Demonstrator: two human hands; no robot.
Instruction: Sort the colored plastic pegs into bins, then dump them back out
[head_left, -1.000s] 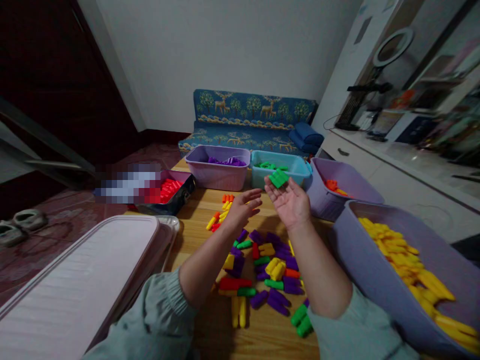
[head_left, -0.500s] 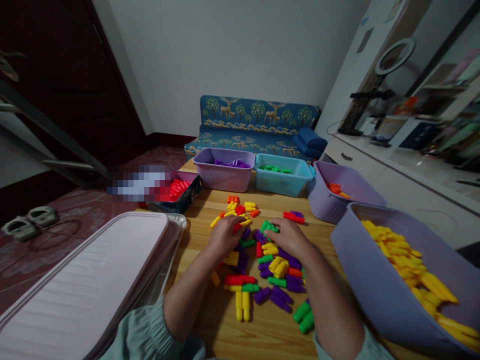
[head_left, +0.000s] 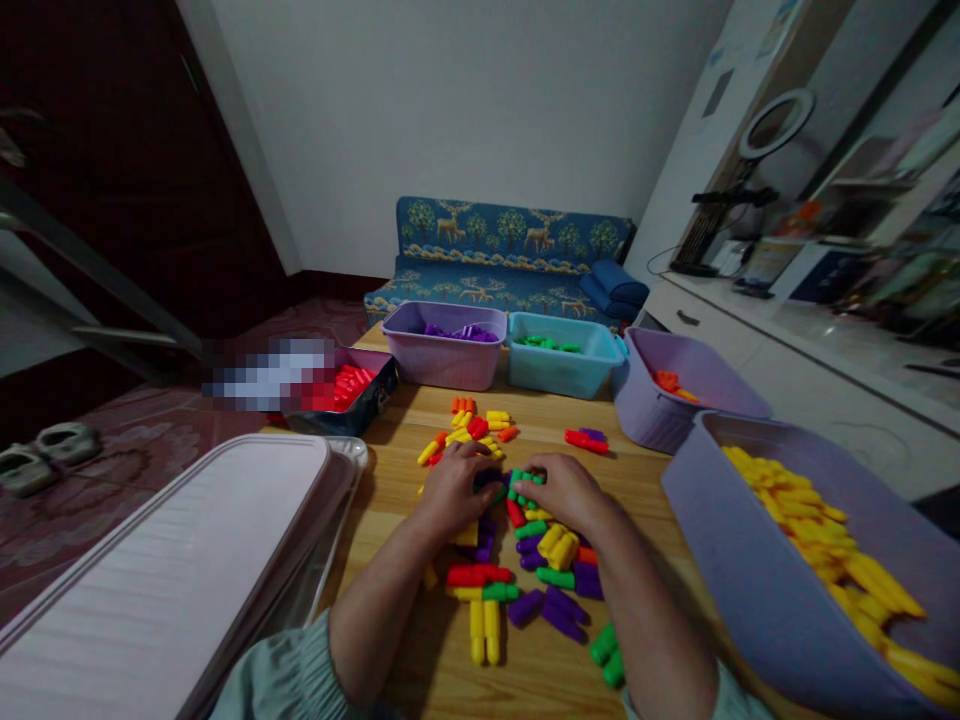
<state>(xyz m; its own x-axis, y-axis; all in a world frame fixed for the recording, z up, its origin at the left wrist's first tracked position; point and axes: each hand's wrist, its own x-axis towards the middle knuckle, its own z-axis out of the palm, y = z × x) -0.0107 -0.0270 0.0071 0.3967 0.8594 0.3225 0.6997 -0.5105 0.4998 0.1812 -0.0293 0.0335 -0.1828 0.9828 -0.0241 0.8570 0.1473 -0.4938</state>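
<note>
My right hand pinches a cluster of green plastic toy blocks with rounded, finger-like ends. Just left of it, my left hand is closed, its fingers curled down over purple and green blocks; what it grips is hidden. Around both hands lies a loose pile of blocks on the wooden table. Near the wrists are yellow blocks, a red block and purple blocks. A joined pair of yellow blocks lies closest to me. Beyond the hands sit orange blocks and more yellow ones.
Along the far side stand a purple bin of purple blocks, a blue bin of green ones and another purple bin with orange ones. A large bin of yellow blocks is right. Left are a dark box of red blocks and stacked lids.
My left hand has drawn slightly down toward me over the purple and green blocks. My right hand, with the green blocks, has shifted slightly down and left, closer to it.
</note>
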